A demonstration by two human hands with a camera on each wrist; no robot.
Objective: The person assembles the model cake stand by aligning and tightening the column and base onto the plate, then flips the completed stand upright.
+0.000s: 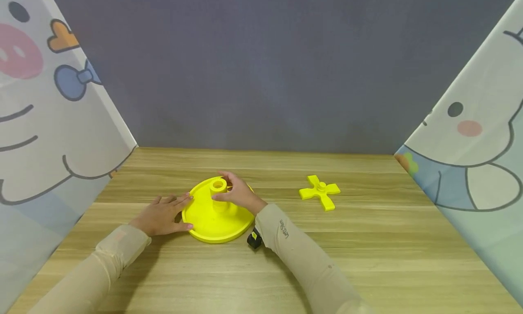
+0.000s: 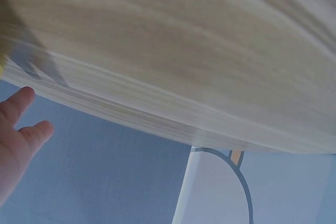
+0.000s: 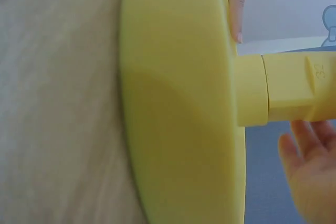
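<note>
A round yellow plastic tray [image 1: 200, 214] with a raised rim lies on the table. From its middle rises a hollow yellow post [image 1: 218, 185]. The right wrist view shows a seam between a low collar [image 3: 251, 90] and the post's upper part, which is marked 32. My right hand [image 1: 240, 195] holds this post near its top, thumb in front and fingers behind. On the tray's left edge rests my left hand [image 1: 162, 215], fingers spread and fairly straight. Only some fingertips [image 2: 43, 128] of it appear in the left wrist view.
A yellow four-armed cross piece [image 1: 320, 192] with a round knob in its centre lies to the right of the tray. A small black object [image 1: 254, 239] sits under the right wrist. Behind the wooden table [image 1: 367, 241] stands a grey panel [image 1: 261, 69], with cartoon-printed panels at both sides.
</note>
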